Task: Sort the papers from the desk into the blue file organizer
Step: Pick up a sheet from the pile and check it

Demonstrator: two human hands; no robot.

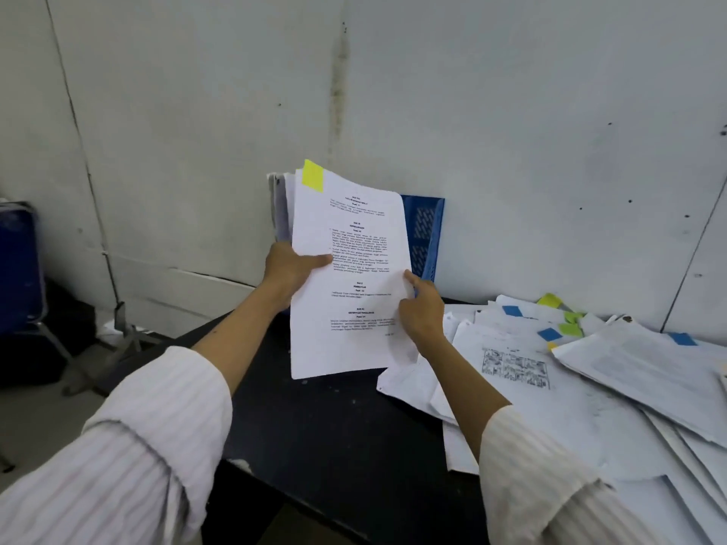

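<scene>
White printed sheet (350,285) gripped between left hand (289,265) and right hand (421,308).

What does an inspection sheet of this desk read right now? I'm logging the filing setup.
Surface: black desk, partly bare.
Job's things: printed document with yellow sticky tab, held up in front of blue file organizer; loose paper pile at right, with blue and green tabs.
Clutter: nothing seen.
Grippers: left hand and right hand grip the document's edges.
Cables: nothing seen.
Surroundings: stained white wall; blue chair at left.
</scene>
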